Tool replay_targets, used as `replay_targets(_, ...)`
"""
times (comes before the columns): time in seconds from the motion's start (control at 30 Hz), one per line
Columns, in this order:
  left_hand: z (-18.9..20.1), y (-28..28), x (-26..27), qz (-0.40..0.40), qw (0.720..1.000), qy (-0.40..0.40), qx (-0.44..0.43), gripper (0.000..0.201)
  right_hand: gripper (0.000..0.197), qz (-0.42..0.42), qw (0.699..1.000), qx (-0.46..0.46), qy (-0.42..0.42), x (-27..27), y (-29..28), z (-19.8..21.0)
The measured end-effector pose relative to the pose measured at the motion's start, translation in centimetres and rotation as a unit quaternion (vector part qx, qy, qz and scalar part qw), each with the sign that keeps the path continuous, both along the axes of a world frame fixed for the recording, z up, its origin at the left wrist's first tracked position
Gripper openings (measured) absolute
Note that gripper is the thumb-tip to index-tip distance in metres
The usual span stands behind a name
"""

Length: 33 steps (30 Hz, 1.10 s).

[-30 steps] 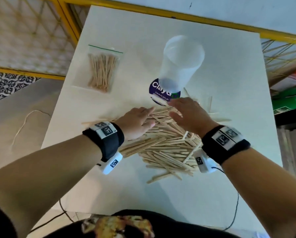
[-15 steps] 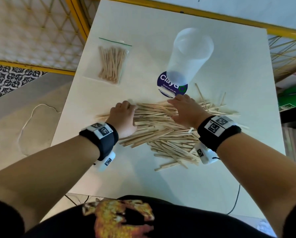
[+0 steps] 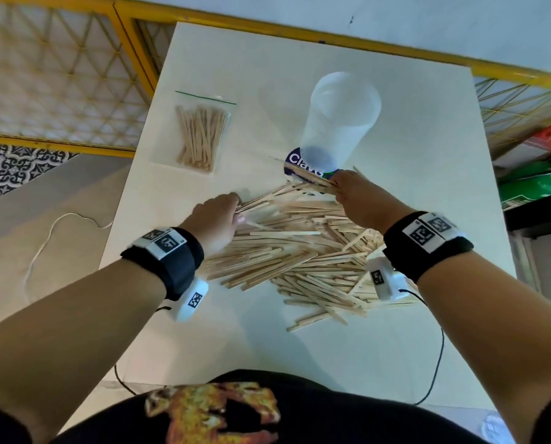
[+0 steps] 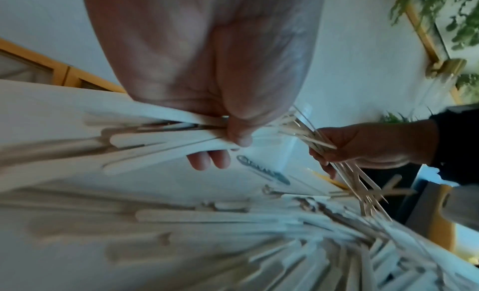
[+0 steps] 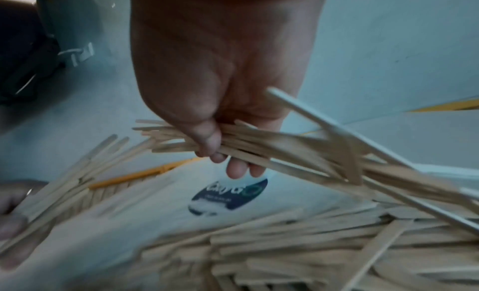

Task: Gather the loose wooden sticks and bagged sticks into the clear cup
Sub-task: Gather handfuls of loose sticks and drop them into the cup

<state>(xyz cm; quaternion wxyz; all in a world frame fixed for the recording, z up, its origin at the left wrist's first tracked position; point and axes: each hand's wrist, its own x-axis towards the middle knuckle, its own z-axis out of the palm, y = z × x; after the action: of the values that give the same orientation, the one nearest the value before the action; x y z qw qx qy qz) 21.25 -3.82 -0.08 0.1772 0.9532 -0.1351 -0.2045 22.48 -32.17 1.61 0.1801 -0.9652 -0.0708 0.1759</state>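
A white table (image 3: 428, 187) stands in front of me, with yellow railing (image 3: 130, 43) along its far and left sides. Left of it, a pale cord (image 3: 48, 232) curls on the floor. A green object (image 3: 530, 184) sits at right.

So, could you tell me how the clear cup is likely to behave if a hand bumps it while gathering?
The cup is tall, narrow and looks empty, so it probably tips easily. It seems thin plastic, likely light enough to slide. The right hand grips sticks near its base.

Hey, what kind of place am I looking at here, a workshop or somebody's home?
Probably a home craft corner: a small white table by a yellow lattice railing, patterned floor tiles, craft sticks.
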Motion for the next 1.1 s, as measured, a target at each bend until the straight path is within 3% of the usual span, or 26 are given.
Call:
replay_targets(0.13, 1.7, -1.3, 0.1, 0.085, 0.983, 0.043, -0.158, 0.011, 0.002, -0.138, 0.978, 0.156, 0.011, 0.0, 0.2, 1.8)
replay_targets(0.23, 2.8, -3.8, 0.4, 0.131, 0.947, 0.057, -0.287, 0.019, 0.019, -0.211, 0.946, 0.246, -0.023, -0.2, 1.8, 2.4)
replay_targets(0.3, 3.0, -5.7, 0.5, 0.117, 0.935, 0.062, -0.328, 0.015, 0.026, -0.261, 0.912, 0.317, -0.022, -0.5, 3.4, 2.6)
replay_targets(0.4, 2.3, -8.2, 0.8, 0.052, 0.947, 0.051, -0.312, 0.015, 0.038, -0.290, 0.863, 0.412, -0.027, -0.8, 5.2, 2.4)
replay_targets(0.5, 2.0, -10.0, 0.9, -0.011, 0.943, 0.042, -0.331, 0.024, 0.027, -0.320, 0.836, 0.444, -0.036, -1.1, 6.3, 2.3)
replay_targets(0.63, 2.0, -10.5, 1.4, -0.029, 0.945, 0.050, -0.323, 0.021, 0.018, -0.335, 0.862, 0.376, -0.060, -1.1, 6.8, 2.4)
replay_targets(0.7, 2.3, -9.7, 1.7, -0.018, 0.953, 0.075, -0.293, 0.018, 0.018, -0.343, 0.861, 0.372, -0.054, -1.1, 6.5, 2.4)
replay_targets(0.77, 2.9, -8.6, 2.1, 0.030, 0.945, 0.102, -0.308, 0.044, 0.014, -0.333, 0.858, 0.388, -0.046, -1.1, 6.1, 2.5)
replay_targets(0.83, 4.2, -7.9, 2.6, 0.063, 0.920, 0.104, -0.372, 0.078, 0.007, -0.300, 0.877, 0.373, -0.042, -1.2, 6.0, 2.6)
replay_targets(0.93, 6.8, -8.7, 3.4, 0.037, 0.898, 0.091, -0.428, 0.106, 0.005, -0.232, 0.911, 0.339, -0.042, -1.2, 6.8, 2.9)
replay_targets(1.0, 8.2, -9.9, 3.6, 0.047, 0.904, 0.047, -0.421, 0.092, 0.009, -0.208, 0.919, 0.333, -0.040, -1.2, 7.4, 3.2)
replay_targets(1.1, 8.8, -10.9, 3.8, 0.098, 0.894, 0.000, -0.437, 0.036, 0.013, -0.207, 0.910, 0.359, -0.027, -1.2, 7.4, 3.9)
